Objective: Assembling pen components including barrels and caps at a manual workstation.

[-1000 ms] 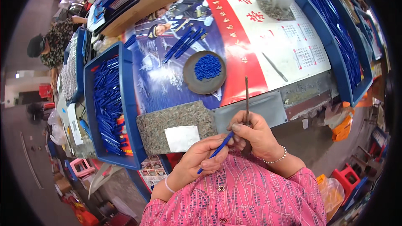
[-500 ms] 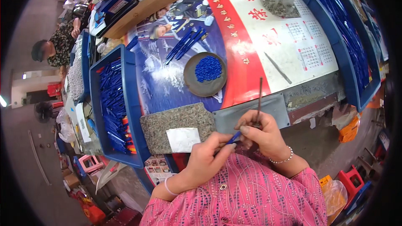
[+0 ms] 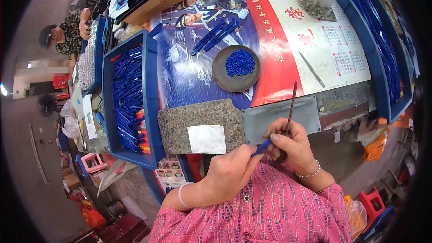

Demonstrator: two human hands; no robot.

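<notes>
My left hand [image 3: 229,171] is closed, its fingers around a slim blue stick-like piece [image 3: 262,147] in front of my chest. The end of that piece meets the fingertips of my right hand [image 3: 294,146]. My right hand is also closed, gripping a thin dark metal rod [image 3: 293,103] that points up and away from me; its lower end is hidden in the hand. Just beyond my hands lie a grey speckled stone slab [image 3: 180,123] with a folded white paper [image 3: 207,139] on it, and a flat grey plate [image 3: 310,112].
A round dish [image 3: 219,76] holds small blue pellets [image 3: 240,63]; beside it lie several blue sticks [image 3: 216,35]. Blue bins full of blue pieces stand left [image 3: 154,90] and right [image 3: 360,31]. Metal tweezers [image 3: 312,69] rest on a calendar sheet. A co-worker [image 3: 67,36] sits far left.
The whole scene has shifted right in the picture, with the table things slightly higher. Both hands keep their hold, and my left fingers cover the blue piece from a turned angle.
</notes>
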